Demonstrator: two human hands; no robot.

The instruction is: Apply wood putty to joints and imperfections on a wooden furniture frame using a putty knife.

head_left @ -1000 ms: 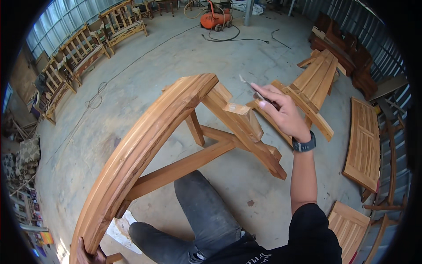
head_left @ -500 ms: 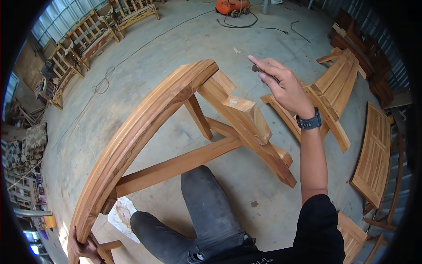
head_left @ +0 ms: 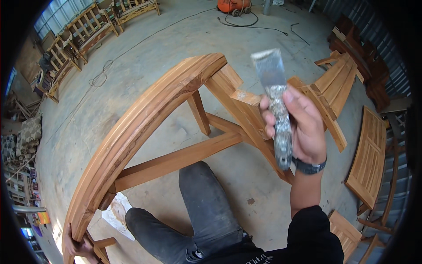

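The right hand (head_left: 303, 127) is raised in front of the camera, fingers closed around the handle of a putty knife (head_left: 276, 103). The handle is crusted with dried grey residue and runs down through the fist, its end showing below the palm near a dark wristwatch (head_left: 310, 166). The flat metal blade stands upright above the fingers, tilted slightly to the left, with a pale smear along its top edge. The knife is held in the air, apart from the woodwork, in front of the angled braces of a curved wooden frame (head_left: 145, 127). This frame is an arched rail built of several parallel strips; it sweeps from the lower left up to the centre top, where it joins the straight braces (head_left: 237, 110). A crossbar (head_left: 176, 160) runs from the rail toward the braces. The left hand (head_left: 74, 244) is at the lower left edge, fingers closed around the bottom end of the arched rail. A bent leg in dark grey trousers (head_left: 202, 207) lies on the concrete floor (head_left: 145, 66) under the frame. Slatted wooden panels (head_left: 369, 158) lie on the floor to the right, well apart from both hands.
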